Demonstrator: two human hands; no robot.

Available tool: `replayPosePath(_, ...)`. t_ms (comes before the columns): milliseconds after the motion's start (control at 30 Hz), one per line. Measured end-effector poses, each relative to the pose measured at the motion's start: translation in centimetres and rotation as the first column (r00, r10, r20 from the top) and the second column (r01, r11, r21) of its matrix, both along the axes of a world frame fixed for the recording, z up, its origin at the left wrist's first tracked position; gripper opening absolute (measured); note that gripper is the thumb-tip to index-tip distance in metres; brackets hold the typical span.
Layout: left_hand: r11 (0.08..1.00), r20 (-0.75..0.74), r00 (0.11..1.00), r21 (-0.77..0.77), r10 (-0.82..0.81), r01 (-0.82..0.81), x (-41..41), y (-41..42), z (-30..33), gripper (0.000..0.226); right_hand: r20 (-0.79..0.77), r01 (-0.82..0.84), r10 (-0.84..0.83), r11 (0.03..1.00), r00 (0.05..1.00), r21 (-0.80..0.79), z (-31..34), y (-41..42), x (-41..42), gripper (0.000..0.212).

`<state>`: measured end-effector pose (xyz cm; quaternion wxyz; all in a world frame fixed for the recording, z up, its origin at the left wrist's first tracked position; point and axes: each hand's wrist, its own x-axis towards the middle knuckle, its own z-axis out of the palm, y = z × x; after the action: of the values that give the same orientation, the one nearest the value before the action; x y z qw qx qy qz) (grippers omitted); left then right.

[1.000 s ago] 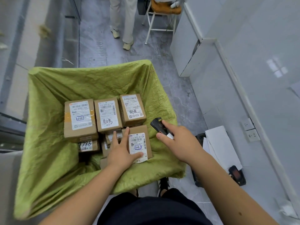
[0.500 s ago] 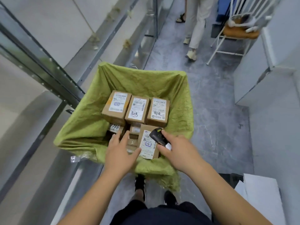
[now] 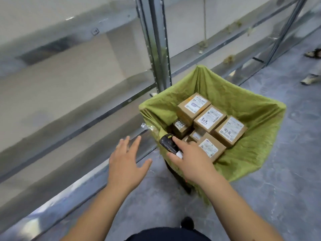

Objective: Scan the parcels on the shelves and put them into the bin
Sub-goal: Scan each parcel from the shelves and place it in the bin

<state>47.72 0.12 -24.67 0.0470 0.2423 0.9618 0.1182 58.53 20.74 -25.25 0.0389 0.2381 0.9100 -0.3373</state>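
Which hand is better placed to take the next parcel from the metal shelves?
Probably the left hand: it is open, holds nothing, and lies nearer the grey metal shelves. The right hand holds the black handheld scanner over the green-lined bin.

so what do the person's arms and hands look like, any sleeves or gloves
Both forearms are bare up to the frame edge: no sleeve shows. The left hand and right hand wear no gloves, and no rings, watch or wristband are visible.
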Motion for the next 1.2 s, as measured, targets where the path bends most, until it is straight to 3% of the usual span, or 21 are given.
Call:
replayPosePath(200,0.983,-0.050,0.983,-0.026,0.178,-0.180,1.6,-8.1,1.4,0.089,-0.013,-0.196,0.202,0.964,0.979,0.180,0.2,-7.7,-2.6,0.072)
replayPosePath(600,0.889,-0.095,0.886,-0.010,0.454,-0.457,6.2,-31.4,2.7,0.093,-0.004,-0.486,0.533,0.775,0.846,0.404,3.5,-30.2,-4.7,0.071)
replayPosePath(700,0.869,-0.131,0.867,-0.062,0.480,-0.491,7.3,-37.7,3.9,0.095,-0.025,-0.519,0.594,0.721,0.804,0.459,5.1,-35.9,-5.1,0.070)
replayPosePath(900,0.839,-0.199,0.825,-0.023,0.530,-0.544,8.2,-47.1,7.8,0.092,-0.084,-0.554,0.698,0.629,0.711,0.546,8.9,-45.3,-6.7,0.069)
replayPosePath(1200,0.801,-0.313,0.760,0.000,0.569,-0.599,3.8,-55.7,14.1,0.098,-0.226,-0.529,0.751,0.614,0.620,0.586,16.2,-52.5,-12.8,0.068)
